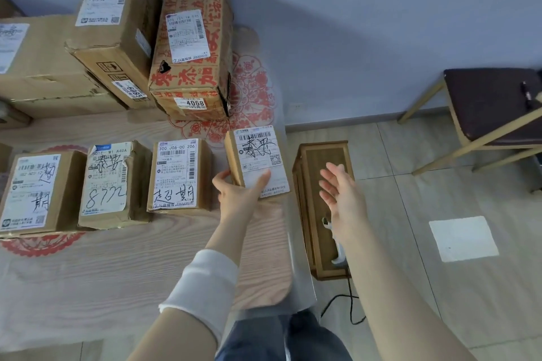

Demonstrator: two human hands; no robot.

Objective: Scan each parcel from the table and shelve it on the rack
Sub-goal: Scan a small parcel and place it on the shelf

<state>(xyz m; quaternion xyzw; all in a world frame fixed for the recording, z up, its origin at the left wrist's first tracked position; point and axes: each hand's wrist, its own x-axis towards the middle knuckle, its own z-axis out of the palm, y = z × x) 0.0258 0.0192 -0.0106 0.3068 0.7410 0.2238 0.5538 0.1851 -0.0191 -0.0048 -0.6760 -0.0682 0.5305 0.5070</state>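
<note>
Gripping a parcel [258,155] in the left hand [234,193], thumb on the cardboard side, one finger laid across the white label. Parcel at the right edge of the worktop [117,258], just beyond that hand; impossible to tell whether lifted or resting. Holding the right hand [340,193] released, fingers straight, palm turned left, in the air just right of the parcel and apart from it. Below that hand, on the floor [410,214], a wooden stand [308,173] carrying a white corded scanner [339,256], partly hidden by the forearm. Left of the left hand, a row of three labelled boxes [179,176] on the worktop, marked in black handwriting. Beyond them, farther from the hand, bigger cartons [190,47] close together, one printed in red. Far right of the right hand, a dark-seated chair [492,102]; nearer, a white sheet [463,239] on the tiles.
</note>
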